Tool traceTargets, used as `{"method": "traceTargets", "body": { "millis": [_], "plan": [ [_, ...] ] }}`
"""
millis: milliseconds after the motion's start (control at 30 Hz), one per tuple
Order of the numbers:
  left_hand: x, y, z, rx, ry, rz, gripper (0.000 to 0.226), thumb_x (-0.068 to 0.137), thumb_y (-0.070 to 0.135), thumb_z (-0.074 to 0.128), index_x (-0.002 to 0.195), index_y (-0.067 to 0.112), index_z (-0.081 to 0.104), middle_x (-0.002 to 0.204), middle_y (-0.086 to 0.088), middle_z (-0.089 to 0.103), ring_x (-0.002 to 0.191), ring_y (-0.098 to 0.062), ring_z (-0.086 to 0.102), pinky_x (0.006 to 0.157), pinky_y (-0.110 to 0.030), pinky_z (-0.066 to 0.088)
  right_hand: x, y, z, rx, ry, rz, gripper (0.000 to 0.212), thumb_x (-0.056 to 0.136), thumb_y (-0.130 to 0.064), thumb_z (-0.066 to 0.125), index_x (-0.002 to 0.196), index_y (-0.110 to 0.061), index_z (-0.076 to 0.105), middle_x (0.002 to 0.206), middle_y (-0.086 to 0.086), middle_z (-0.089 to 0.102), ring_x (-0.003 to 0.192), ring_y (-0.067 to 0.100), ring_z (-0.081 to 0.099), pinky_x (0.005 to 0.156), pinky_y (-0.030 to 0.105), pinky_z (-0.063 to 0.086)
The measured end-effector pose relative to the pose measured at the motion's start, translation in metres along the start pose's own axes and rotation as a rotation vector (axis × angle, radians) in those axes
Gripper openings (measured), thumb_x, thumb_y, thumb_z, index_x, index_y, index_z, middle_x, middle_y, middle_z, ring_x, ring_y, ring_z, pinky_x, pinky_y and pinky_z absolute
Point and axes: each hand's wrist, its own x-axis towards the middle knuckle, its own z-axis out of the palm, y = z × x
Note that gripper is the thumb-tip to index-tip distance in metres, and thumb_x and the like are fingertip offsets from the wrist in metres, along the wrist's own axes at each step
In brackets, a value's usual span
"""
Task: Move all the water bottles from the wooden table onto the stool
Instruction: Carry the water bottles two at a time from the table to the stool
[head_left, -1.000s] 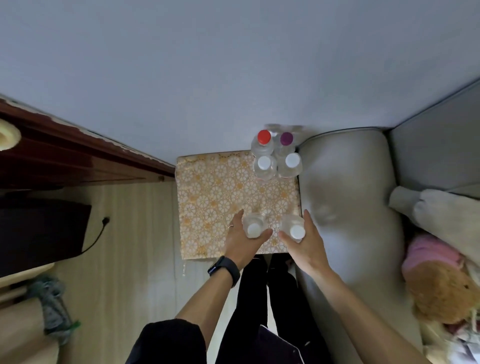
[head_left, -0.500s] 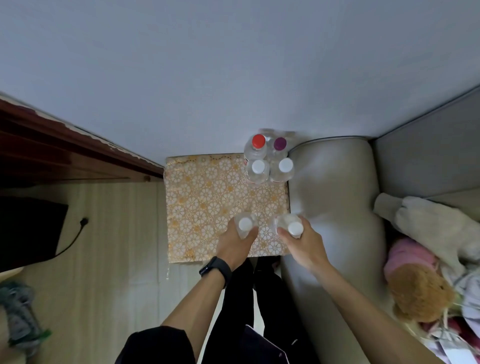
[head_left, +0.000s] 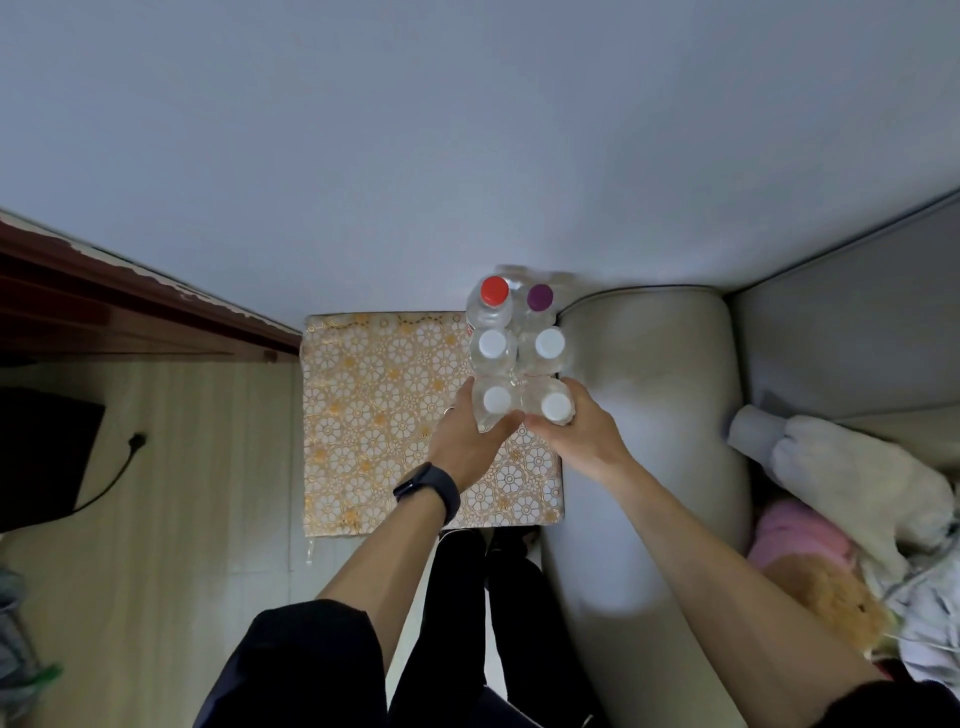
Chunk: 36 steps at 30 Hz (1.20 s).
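Six clear bottles (head_left: 492, 345) crowd the stool (head_left: 374, 415); left hand (head_left: 467, 447) and right hand (head_left: 582, 439) fingers (head_left: 584, 404) each grip one.

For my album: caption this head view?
Left hand and right hand hold white-capped bottles beside four others on stool.

Gold-and-white floral stool (head_left: 374, 415), red cap (head_left: 494, 290), purple cap (head_left: 540, 296), black watch (head_left: 428, 491), beige sofa (head_left: 649, 426)
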Motion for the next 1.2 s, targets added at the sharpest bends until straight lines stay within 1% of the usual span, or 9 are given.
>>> {"method": "traceTargets", "body": {
  "millis": [100,200,267,400,500,800,967,1067,1200],
  "plan": [
    [0.003,-0.003,-0.008,-0.007,-0.067,-0.015,0.089,0.08,0.052,0.077,0.151,0.031,0.029,0.129,0.014,0.06,0.113,-0.012,0.057,0.093,-0.033,0.049,0.004,0.001,-0.006,-0.048,-0.046,-0.029,0.071,0.073,-0.047,0.08,0.134,-0.042,0.044,0.107,-0.022,0.062,0.081,-0.006,0.064,0.054,0.001,0.042],
    [0.007,-0.002,-0.009,0.034,-0.065,0.0,0.081,0.079,0.028,0.078,0.146,0.036,0.033,0.114,0.024,0.06,0.107,-0.012,0.06,0.077,-0.023,0.047,0.006,0.008,-0.007,-0.211,-0.078,-0.088,0.085,0.08,-0.046,0.075,0.148,-0.04,0.026,0.109,-0.012,0.062,0.075,0.001,0.062,0.063,0.008,0.046],
    [0.012,0.002,-0.007,0.116,-0.039,0.014,0.074,0.078,0.025,0.076,0.141,0.033,0.037,0.103,0.023,0.06,0.1,-0.016,0.064,0.067,-0.024,0.046,0.006,0.015,-0.005,-0.272,-0.026,-0.119,0.084,0.085,-0.049,0.073,0.151,-0.037,0.023,0.106,-0.005,0.06,0.084,0.012,0.058,0.079,0.026,0.05],
    [0.014,0.005,-0.002,0.214,0.003,-0.017,0.068,0.08,0.03,0.078,0.137,0.025,0.04,0.111,0.004,0.066,0.098,-0.023,0.064,0.081,-0.042,0.054,0.004,0.028,-0.003,-0.254,0.043,-0.211,0.073,0.086,-0.052,0.071,0.144,-0.037,0.031,0.112,-0.004,0.066,0.091,0.018,0.064,0.087,0.037,0.053],
    [0.013,0.005,0.0,0.207,0.006,-0.013,0.066,0.082,0.029,0.078,0.136,0.022,0.041,0.114,0.001,0.066,0.1,-0.024,0.063,0.082,-0.041,0.053,0.006,0.033,0.0,-0.173,0.053,-0.227,0.072,0.086,-0.051,0.073,0.143,-0.04,0.031,0.118,-0.007,0.064,0.11,0.023,0.063,0.095,0.04,0.052],
    [0.013,0.004,0.004,0.187,0.017,-0.009,0.065,0.081,0.026,0.08,0.133,0.019,0.041,0.116,0.0,0.065,0.102,-0.023,0.061,0.083,-0.04,0.051,0.012,0.031,-0.002,-0.077,0.01,-0.143,0.085,0.082,-0.045,0.079,0.15,-0.035,0.031,0.138,-0.002,0.057,0.128,0.022,0.053,0.109,0.041,0.044],
    [0.007,0.009,-0.005,0.211,-0.003,-0.041,0.072,0.079,0.027,0.081,0.139,0.021,0.041,0.117,0.002,0.065,0.105,-0.024,0.062,0.085,-0.04,0.052,0.003,0.022,-0.003,-0.13,-0.029,-0.126,0.091,0.083,-0.027,0.08,0.153,-0.037,0.022,0.138,-0.003,0.057,0.117,0.018,0.059,0.09,0.024,0.051],
    [-0.005,0.018,-0.012,0.226,0.01,-0.014,0.073,0.085,0.024,0.076,0.147,0.019,0.036,0.128,-0.001,0.064,0.109,-0.025,0.064,0.087,-0.039,0.054,-0.007,0.015,-0.007,-0.196,-0.039,-0.141,0.09,0.086,-0.011,0.072,0.153,-0.038,0.019,0.136,-0.002,0.059,0.118,0.026,0.062,0.094,0.037,0.054],
    [-0.036,0.035,-0.031,0.24,0.024,-0.01,0.06,0.092,0.021,0.068,0.146,0.021,0.041,0.143,-0.003,0.055,0.119,-0.024,0.062,0.096,-0.043,0.054,-0.038,-0.001,-0.011,-0.302,-0.012,-0.15,0.087,0.087,-0.012,0.068,0.154,-0.037,0.018,0.134,-0.002,0.06,0.108,0.025,0.066,0.086,0.034,0.054]
  ]
}}
